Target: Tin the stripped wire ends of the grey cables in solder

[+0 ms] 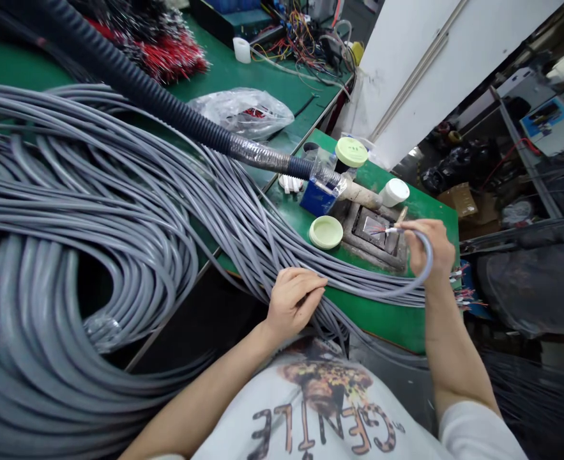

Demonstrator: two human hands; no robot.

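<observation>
My right hand (432,252) is closed on the end of a grey cable (425,268), which bends round in a loop beneath it. Thin stripped wires (380,230) stick out of that end, over the shiny square middle of a small soldering pot (377,237); whether they touch its surface I cannot tell. My left hand (295,299) lies on a long bundle of grey cables (253,223), fingers loosely stretched and thumb on top, not wrapped round any cable. Several bared cable ends (466,297) show coloured wires beyond my right wrist.
A ribbed black hose (181,115) crosses above the cables to the pot. Around the pot stand a shallow pale-green lid (326,232), a blue box (317,198), a white tub (395,191) and a green-lidded jar (351,152). Large cable coils (32,306) fill the left.
</observation>
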